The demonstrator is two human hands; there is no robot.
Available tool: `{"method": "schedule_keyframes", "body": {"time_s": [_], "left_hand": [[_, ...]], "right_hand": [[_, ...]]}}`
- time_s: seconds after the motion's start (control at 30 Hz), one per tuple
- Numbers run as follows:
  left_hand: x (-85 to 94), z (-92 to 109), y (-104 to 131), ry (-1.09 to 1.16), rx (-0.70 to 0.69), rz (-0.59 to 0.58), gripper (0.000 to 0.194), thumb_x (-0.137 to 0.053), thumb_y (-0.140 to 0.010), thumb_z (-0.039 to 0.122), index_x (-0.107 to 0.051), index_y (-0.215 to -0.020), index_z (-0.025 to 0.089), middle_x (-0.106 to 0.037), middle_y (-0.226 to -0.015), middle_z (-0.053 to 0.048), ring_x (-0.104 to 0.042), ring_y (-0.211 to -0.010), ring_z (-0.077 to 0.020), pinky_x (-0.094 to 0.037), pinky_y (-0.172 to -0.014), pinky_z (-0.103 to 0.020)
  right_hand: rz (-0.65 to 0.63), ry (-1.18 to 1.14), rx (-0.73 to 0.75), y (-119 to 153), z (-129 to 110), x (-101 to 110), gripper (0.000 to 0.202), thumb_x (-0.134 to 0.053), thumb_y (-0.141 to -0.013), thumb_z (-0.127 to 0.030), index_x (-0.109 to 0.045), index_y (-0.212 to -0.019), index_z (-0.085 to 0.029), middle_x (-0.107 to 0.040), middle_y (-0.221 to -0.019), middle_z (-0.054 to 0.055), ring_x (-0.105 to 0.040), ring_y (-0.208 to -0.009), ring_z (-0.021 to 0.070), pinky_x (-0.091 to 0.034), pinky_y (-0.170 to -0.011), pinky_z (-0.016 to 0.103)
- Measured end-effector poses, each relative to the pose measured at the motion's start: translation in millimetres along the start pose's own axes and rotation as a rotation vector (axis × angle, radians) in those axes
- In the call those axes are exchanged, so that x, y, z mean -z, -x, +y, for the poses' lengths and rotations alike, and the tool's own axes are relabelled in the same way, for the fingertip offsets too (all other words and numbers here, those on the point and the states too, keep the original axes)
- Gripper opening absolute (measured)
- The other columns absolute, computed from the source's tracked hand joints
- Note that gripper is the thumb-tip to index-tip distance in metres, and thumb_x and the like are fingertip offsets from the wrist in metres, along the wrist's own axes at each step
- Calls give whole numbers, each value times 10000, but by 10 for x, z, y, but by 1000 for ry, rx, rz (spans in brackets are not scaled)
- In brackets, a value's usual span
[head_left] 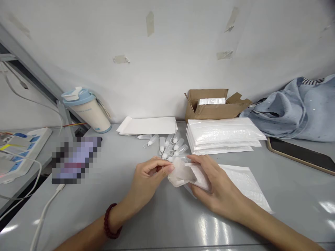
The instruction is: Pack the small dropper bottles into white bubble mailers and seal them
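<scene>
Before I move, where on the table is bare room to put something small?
Bare table: between the white cable and left hand; between the black phone and single padded mailer. Crowded: farther back, with small bottles and stacked mailers.

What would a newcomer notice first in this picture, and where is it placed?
Probably the white packet, held in the middle between the left grip and the right grip. Just beyond lie small translucent bottles in a loose cluster; the blue-lidded tumbler is at the back left.

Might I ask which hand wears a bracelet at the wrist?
The left hand, pinching translucent white material, wears a dark red bracelet; the right hand wears none.
</scene>
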State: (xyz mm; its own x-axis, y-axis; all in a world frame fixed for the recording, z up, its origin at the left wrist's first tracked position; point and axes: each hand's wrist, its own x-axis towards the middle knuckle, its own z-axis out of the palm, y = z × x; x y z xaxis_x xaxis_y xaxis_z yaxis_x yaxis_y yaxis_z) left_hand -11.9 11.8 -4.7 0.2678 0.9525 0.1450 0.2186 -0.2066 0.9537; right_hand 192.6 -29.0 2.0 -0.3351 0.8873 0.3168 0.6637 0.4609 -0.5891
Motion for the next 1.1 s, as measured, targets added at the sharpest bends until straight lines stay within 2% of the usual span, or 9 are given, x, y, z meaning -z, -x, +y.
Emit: {"method": "schedule_keyframes", "body": {"time_s": [0.1,0.2,0.3,0.43,0.53,0.6,0.8,0.97,1.1], "left_hand": [[16,-20,-29,180,142,-81,135,-705,-757,293,-675,-728,164,-607,-767,1,-517,-686,-98,-424,-589,-192],[11,-35,-36,276,222,-143,239,-738,-725,332,-625,-867,177,-583,-840,0,-526,-744,-111,-445,-604,-199],[-3,-21,-37,332,297,-238,318,-692,-770,379,-551,-973,179,-603,-867,-15,-570,-749,-125,-480,-635,-232],[-1,12,-44,409,449,-434,399,-593,-835,457,-521,-1092,160,-650,-788,-39,-631,-659,-146,-504,-646,-282],[0,22,-32,474,533,-613,381,-585,-836,468,-587,-1012,130,-660,-837,-74,-649,-648,-148,-497,-631,-264],[-10,17,-17,500,544,-690,364,-594,-827,460,-623,-922,110,-659,-848,-84,-647,-652,-144,-489,-626,-249],[-41,29,12,392,495,-560,220,-647,-776,323,-620,-826,110,-563,-682,6,-502,-591,-96,-388,-572,-207],[-70,166,47,250,369,-572,92,-582,-758,196,-619,-813,132,-518,-716,22,-426,-649,-108,-348,-596,-220],[-113,249,99,187,363,-521,50,-570,-732,193,-578,-738,144,-488,-679,27,-396,-636,-114,-321,-555,-221]], "right_hand": [[2,5,9,0,-9,5,555,-549,-746,-132,-382,-1272,-189,-544,-1018,80,-527,-930,238,-482,-793,424],[2,-4,11,3,-15,4,549,-540,-747,-123,-381,-1267,-199,-544,-1000,72,-532,-909,235,-484,-776,419],[2,-14,16,-1,-12,5,548,-539,-755,-127,-373,-1271,-207,-540,-1008,73,-529,-910,235,-482,-772,418],[-2,-25,61,-7,-8,14,545,-534,-755,-124,-369,-1268,-208,-534,-991,69,-512,-899,228,-479,-760,403],[-18,-18,104,3,-10,14,572,-535,-746,-124,-354,-1284,-199,-531,-1005,75,-493,-910,229,-477,-765,398],[-27,-5,136,16,-13,8,598,-532,-734,-121,-342,-1296,-192,-531,-1039,85,-487,-920,234,-476,-775,401],[-89,19,256,45,-64,-9,669,-487,-689,-93,-301,-1325,-183,-537,-1063,93,-492,-951,250,-463,-835,420],[-152,-33,301,70,-93,-27,706,-483,-647,-69,-308,-1326,-152,-532,-1060,100,-489,-939,240,-453,-850,422],[-191,-73,316,78,-104,-54,693,-477,-637,-60,-330,-1310,-137,-523,-1042,109,-474,-926,240,-457,-825,425]]}}
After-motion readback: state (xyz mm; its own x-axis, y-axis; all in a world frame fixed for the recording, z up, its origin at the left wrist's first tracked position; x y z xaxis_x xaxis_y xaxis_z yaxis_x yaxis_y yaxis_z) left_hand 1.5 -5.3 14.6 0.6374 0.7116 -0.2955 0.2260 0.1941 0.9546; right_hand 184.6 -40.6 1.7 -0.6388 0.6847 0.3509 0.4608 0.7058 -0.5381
